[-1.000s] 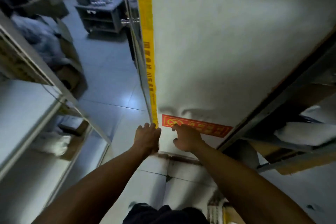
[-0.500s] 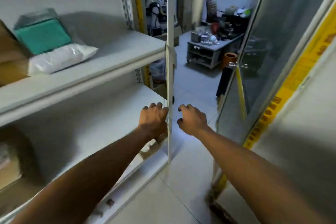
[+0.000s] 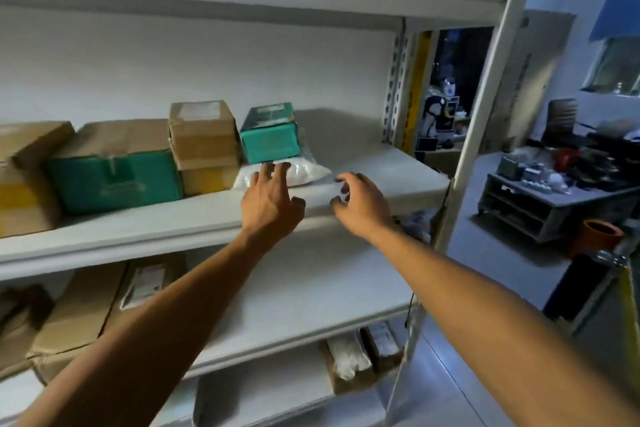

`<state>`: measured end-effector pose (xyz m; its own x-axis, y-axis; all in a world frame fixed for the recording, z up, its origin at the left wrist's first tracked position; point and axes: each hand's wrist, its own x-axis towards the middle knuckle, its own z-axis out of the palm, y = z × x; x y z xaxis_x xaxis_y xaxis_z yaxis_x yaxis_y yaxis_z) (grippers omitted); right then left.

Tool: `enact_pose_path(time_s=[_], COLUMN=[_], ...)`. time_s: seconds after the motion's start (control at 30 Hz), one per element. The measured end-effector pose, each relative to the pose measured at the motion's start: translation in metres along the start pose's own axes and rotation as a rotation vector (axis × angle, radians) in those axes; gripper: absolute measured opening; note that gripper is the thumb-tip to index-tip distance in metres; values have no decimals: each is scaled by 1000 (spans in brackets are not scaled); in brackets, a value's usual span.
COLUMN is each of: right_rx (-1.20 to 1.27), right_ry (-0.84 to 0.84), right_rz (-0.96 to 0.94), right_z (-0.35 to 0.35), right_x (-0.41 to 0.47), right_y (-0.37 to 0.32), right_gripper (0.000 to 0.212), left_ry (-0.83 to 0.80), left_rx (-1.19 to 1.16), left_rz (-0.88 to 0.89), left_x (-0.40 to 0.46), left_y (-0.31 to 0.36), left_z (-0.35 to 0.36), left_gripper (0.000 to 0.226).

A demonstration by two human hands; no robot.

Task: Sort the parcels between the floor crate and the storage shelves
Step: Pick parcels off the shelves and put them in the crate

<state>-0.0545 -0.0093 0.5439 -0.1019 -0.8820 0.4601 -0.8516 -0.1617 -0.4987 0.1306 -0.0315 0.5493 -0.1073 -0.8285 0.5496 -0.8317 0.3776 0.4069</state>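
Parcels' (image 3: pixel 204 135) labels too blurred to read; both hands spread, holding nothing.

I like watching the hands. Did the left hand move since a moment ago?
Yes. The left hand was beside the white shelf post. Now it is further left and higher, reaching at the white bag.

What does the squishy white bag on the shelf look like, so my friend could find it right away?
Look at the white shelf at hand height, with boxes in a row. At the right end of that row, under the small teal box, lies the white bag, just beyond the left hand. It is the only soft, flat, white parcel there; its neighbours are stiff boxes.
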Motion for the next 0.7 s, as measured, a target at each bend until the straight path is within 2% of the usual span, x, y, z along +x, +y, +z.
enact_pose_path(time_s=[0.13, 0.2, 0.27, 0.37, 0.47, 0.53, 0.6, 0.7], right_rx=[253, 338, 450, 616, 691, 762, 847, 1052], right_ry=[-19, -49, -86, -106, -47, 6, 38, -8], right_rz=[-45, -38, -36, -2, 67, 85, 182, 306], right_z=[15, 20, 23, 27, 28, 26, 22, 15], right_x=[45, 63, 78, 92, 95, 95, 91, 82], right_y=[-44, -59, -68, -71, -59, -48, -40, -26], right_gripper=[64, 73, 69, 50, 36, 33, 42, 39], left_ry=[46, 56, 83, 108, 105, 27, 0, -29], left_rx=[-318, -533, -732, -891, -944, -1046, -1120, -1228], left_rz=[-196, -266, -275, -357, -412, -452, -483, -487], left_x=[34, 47, 53, 56, 61, 61, 57, 50], left_y=[-21, -25, -24, -21, -28, -31, -32, -27], left_z=[-16, -21, -21, -13, -9, -11, -12, -12], left_gripper=[89, 91, 89, 86, 57, 40, 28, 24])
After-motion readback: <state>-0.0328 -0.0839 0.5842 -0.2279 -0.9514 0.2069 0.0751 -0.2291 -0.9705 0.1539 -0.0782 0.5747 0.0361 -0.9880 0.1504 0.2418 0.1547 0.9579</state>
